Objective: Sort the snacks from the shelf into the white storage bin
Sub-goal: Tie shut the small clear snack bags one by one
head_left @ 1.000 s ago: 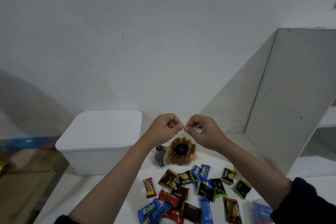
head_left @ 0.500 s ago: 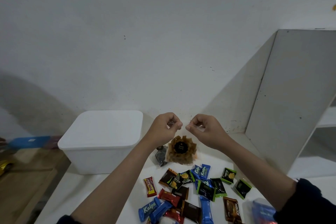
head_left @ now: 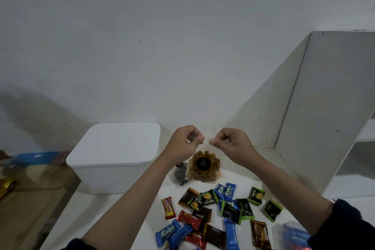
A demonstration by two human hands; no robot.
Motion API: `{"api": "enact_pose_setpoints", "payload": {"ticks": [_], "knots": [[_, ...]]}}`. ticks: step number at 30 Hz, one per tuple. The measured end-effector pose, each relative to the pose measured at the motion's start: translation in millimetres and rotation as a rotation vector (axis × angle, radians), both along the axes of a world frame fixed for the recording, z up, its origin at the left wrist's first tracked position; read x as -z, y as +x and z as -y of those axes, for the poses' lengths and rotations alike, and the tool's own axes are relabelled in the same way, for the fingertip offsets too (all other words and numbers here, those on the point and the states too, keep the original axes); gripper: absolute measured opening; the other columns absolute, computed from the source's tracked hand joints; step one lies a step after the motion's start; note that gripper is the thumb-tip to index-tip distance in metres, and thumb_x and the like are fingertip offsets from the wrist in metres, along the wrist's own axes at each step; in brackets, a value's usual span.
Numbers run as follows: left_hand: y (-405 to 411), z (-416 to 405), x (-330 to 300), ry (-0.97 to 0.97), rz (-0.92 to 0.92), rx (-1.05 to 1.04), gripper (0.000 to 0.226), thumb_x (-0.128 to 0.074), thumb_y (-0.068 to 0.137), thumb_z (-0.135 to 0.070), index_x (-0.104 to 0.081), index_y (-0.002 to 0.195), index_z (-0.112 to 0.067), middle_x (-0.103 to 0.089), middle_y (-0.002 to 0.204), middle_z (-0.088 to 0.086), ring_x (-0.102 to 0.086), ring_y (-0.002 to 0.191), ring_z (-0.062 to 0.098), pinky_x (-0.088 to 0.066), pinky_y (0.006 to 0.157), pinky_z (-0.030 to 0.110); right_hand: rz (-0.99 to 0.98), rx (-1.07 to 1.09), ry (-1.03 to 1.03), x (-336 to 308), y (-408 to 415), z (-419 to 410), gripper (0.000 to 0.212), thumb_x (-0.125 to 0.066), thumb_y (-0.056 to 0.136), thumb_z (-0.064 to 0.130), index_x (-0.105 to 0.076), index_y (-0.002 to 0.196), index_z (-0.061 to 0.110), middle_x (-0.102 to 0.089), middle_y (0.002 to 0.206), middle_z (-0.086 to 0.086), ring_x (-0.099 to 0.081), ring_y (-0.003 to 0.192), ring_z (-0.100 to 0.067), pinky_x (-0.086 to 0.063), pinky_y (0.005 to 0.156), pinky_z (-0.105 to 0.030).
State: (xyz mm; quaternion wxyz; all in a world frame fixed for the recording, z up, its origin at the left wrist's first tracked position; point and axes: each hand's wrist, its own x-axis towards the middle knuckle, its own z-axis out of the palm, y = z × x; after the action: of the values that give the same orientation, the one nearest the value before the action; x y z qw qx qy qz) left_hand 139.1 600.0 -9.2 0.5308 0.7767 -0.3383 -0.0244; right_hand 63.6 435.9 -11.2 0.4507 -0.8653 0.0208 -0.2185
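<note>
My left hand (head_left: 185, 142) and right hand (head_left: 229, 144), frame centre, each pinch clear snack bag (head_left: 204, 165) top. Light, crinkly, brittle contents; hold top corners. White bin (head_left: 113, 160) lidded, left.

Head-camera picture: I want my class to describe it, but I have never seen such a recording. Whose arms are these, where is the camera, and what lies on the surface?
There is no machine here: a person wears one camera on the head, looking forward and down at their own bare arms. The left hand and right hand are raised side by side, each pinching something thin and clear; what it is cannot be told. Below them a clear bag of brown snacks with a round black label stands on the white shelf surface. Nearer lie many small wrapped snacks in blue, red, brown and green-black. The lidded white plastic storage bin sits left.
</note>
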Motion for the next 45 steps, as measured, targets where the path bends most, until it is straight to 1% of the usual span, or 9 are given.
{"api": "enact_pose_setpoints", "payload": {"ticks": [10,16,18,21,23,30,34,38,45], "knots": [[3.5,-4.1,1.8,-0.025,-0.02,0.0,0.021,-0.06,0.09,-0.011,-0.058,0.072,-0.021,-0.064,0.072,-0.005,-0.058,0.065,0.008,-0.048,0.064,0.011,-0.006,0.01,0.099,3.0,-2.2,4.7,0.03,-0.08,0.073,0.026,-0.056,0.06,0.013,-0.047,0.043,0.012,-0.04,0.04,-0.001,-0.032,0.044,-0.008],[6.4,-5.6,-1.6,-0.024,-0.01,0.008,0.017,-0.06,0.09,-0.01,-0.06,0.075,-0.017,-0.065,0.073,-0.003,-0.058,0.066,0.009,-0.049,0.066,0.013,-0.006,-0.018,0.104,-0.8,-1.1,3.4,0.029,-0.079,0.074,0.025,-0.057,0.061,0.011,-0.046,0.048,0.01,-0.039,0.04,-0.001,-0.034,0.044,-0.01],[7.9,-7.5,-1.7,-0.031,-0.014,-0.004,0.018,-0.06,0.09,-0.01,-0.06,0.074,-0.018,-0.065,0.072,-0.003,-0.058,0.065,0.009,-0.049,0.066,0.014,-0.031,-0.045,0.138,-2.1,-1.9,4.0,0.022,-0.078,0.075,0.021,-0.062,0.065,0.01,-0.056,0.055,0.007,-0.048,0.046,0.001,-0.04,0.051,-0.011],[12.4,-13.6,-1.1,-0.074,-0.042,-0.033,0.018,-0.062,0.089,-0.011,-0.062,0.073,-0.019,-0.066,0.071,-0.004,-0.059,0.063,0.006,-0.05,0.067,0.018,-0.066,-0.083,0.225,-0.9,-2.8,10.7,0.01,-0.076,0.077,0.013,-0.068,0.072,0.01,-0.069,0.074,-0.001,-0.064,0.073,-0.011,-0.054,0.077,-0.03],[13.8,-17.3,-0.7,-0.086,-0.046,-0.026,0.016,-0.064,0.088,-0.012,-0.064,0.073,-0.019,-0.066,0.07,-0.004,-0.059,0.062,0.005,-0.051,0.068,0.019,-0.067,-0.081,0.273,-0.3,-4.8,12.3,0.01,-0.075,0.077,0.009,-0.068,0.07,0.01,-0.071,0.074,-0.003,-0.066,0.076,-0.017,-0.054,0.082,-0.036],[12.8,-24.9,1.1,-0.28,-0.219,0.022,0.008,-0.07,0.08,-0.001,-0.071,0.081,-0.009,-0.068,0.064,-0.001,-0.063,0.059,0.009,-0.053,0.065,0.018,-0.07,-0.062,0.428,2.0,-10.4,4.7,0.014,-0.072,0.076,-0.001,-0.066,0.066,0.006,-0.07,0.063,0.003,-0.066,0.063,-0.004,-0.052,0.063,-0.014],[10.3,-28.6,1.4,-0.394,-0.334,0.038,0.015,-0.063,0.083,0.007,-0.069,0.09,-0.005,-0.072,0.067,0.004,-0.069,0.063,0.012,-0.055,0.064,0.019,-0.061,-0.048,0.515,0.8,-14.9,3.0,0.013,-0.074,0.075,0.001,-0.068,0.066,0.008,-0.07,0.063,0.003,-0.064,0.063,-0.006,-0.053,0.062,-0.018],[8.4,-31.3,0.7,-0.357,-0.293,0.048,0.013,-0.063,0.082,0.008,-0.068,0.088,-0.003,-0.07,0.067,0.008,-0.069,0.061,0.011,-0.055,0.061,0.018,-0.139,-0.045,0.45,-2.5,-19.0,3.8,0.009,-0.077,0.074,0.01,-0.07,0.069,0.012,-0.073,0.071,0.001,-0.065,0.072,-0.014,-0.052,0.071,-0.03],[1.2,-25.4,6.4,-0.232,-0.278,0.128,0.019,-0.069,0.079,0.004,-0.068,0.095,-0.007,-0.069,0.07,0.017,-0.068,0.061,0.016,-0.055,0.066,0.024,-0.28,-0.156,0.098,-16.2,-20.6,-13.0,0.008,-0.075,0.08,0.019,-0.074,0.083,0.011,-0.069,0.067,0.0,-0.061,0.056,-0.002,-0.045,0.054,-0.013]]}}
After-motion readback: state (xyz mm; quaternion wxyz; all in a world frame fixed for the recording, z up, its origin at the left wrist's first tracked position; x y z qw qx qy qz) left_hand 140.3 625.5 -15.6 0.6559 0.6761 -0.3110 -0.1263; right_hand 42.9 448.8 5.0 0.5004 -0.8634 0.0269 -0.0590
